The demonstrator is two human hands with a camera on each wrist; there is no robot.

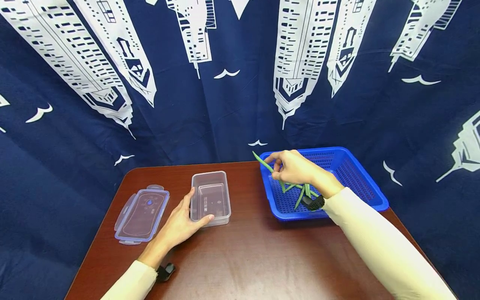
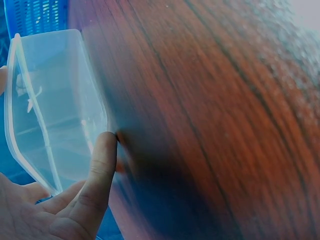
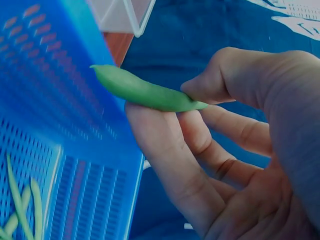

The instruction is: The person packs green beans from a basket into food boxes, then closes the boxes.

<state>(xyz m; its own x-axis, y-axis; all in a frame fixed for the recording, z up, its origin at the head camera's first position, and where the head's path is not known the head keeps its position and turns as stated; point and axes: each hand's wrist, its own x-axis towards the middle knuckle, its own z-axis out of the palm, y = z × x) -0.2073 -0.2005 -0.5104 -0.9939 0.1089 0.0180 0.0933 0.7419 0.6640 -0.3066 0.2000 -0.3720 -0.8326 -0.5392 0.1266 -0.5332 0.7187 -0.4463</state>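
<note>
My right hand (image 1: 290,168) pinches a green bean (image 1: 263,162) between thumb and fingers, above the left side of a blue basket (image 1: 277,214). Close up in the right wrist view, the green bean (image 3: 142,92) lies across the fingers with the thumb on one end. Several more green beans (image 1: 301,192) lie in the basket, partly hidden by the right hand and wrist. My left hand (image 1: 181,223) holds a clear plastic container (image 1: 225,218) at its near left corner, thumb along the near side and fingers on the left wall. No beans show inside the container.
A clear lid (image 1: 140,214) with a blue-violet seal and side flaps lies left of the container on the brown wooden table (image 1: 247,258). A dark blue cloth (image 1: 232,104) with white printed buildings hangs behind the table.
</note>
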